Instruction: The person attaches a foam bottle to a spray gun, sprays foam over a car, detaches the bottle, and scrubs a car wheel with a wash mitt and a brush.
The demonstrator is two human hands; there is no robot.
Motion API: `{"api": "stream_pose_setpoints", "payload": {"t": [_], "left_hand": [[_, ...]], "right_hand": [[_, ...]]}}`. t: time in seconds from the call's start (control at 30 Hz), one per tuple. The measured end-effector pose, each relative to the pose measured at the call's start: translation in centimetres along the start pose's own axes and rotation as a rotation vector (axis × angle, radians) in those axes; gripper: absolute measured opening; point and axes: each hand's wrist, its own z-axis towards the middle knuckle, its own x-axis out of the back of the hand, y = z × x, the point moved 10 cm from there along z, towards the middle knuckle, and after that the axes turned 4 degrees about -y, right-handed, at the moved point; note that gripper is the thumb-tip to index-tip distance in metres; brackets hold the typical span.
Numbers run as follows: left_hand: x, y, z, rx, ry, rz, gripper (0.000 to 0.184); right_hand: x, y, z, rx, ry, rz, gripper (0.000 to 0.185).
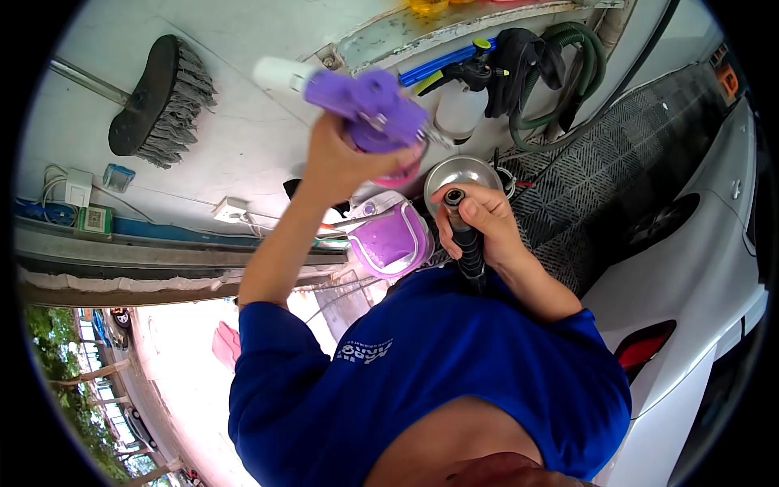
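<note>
My left hand [345, 166] is raised, its fingers wrapped around a purple foam sprayer [365, 101]. The sprayer has a white nozzle pointing left and a metal fitting on the right; it is slightly blurred, and its lower part is pink. In my right hand [487, 215], close to my chest, is a black pressure washer gun [468, 243] with a round, hollow metal coupling facing up. The sprayer and the gun are apart. Beyond my right hand is a round metal bowl [462, 168]. A purple bucket [393, 239] stands below my left hand.
A grey-bristled brush [166, 101] leans at the wall on the left. A white spray bottle [459, 109], a dark cloth [531, 57] and a green hose [596, 73] hang along the wall ahead. A silver car [690, 268] stands at right on grid floor tiles [617, 162].
</note>
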Motion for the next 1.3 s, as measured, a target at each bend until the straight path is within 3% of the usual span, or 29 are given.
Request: {"api": "stream_pose_setpoints", "payload": {"t": [0.13, 0.2, 0.37, 0.43, 0.6, 0.8, 0.9, 1.0, 1.13, 1.3], "left_hand": [[-1.6, -2.7, -1.9, 0.021, -0.133, 0.067, 0.058], [-1.6, -0.6, -2.2, -0.185, -0.157, 0.178, 0.056], [-1.2, -0.4, -1.8, -0.261, -0.239, 0.147, 0.055], [-1.8, 0.6, -1.6, -0.341, -0.302, 0.363, 0.055], [-3.9, 2.2, -0.2, -0.402, -0.482, 0.540, 0.057], [-10.1, 3.6, 0.9, -0.551, -0.674, 0.504, 0.057], [-13.6, 2.9, 2.4, -0.398, -0.679, 0.453, 0.056], [-18.1, 3.8, 3.6, -0.407, -0.732, 0.561, 0.055], [-25.7, 6.1, 6.0, -0.457, -0.739, 0.670, 0.057], [-36.9, 7.9, 11.0, -0.546, -0.598, 0.716, 0.056]], "right_hand": [[-0.9, 0.2, 0.2, 0.005, -0.031, -0.059, 0.036], [-1.1, 0.5, 0.2, 0.003, -0.018, -0.056, 0.036], [-0.8, 1.3, -0.2, -0.013, 0.017, -0.056, 0.034], [-0.6, 1.6, -0.6, -0.049, 0.039, -0.072, 0.033], [0.6, 2.2, -2.2, -0.041, 0.131, -0.072, 0.028], [1.2, -0.2, -4.1, 0.022, 0.098, -0.035, 0.027], [3.6, -2.4, -6.2, 0.093, 0.137, -0.050, 0.026], [6.5, -4.8, -8.5, 0.091, 0.228, -0.028, 0.025], [11.2, -9.5, -12.3, 0.121, 0.271, -0.064, 0.027], [18.5, -19.5, -17.5, 0.177, 0.290, -0.145, 0.031]]}}
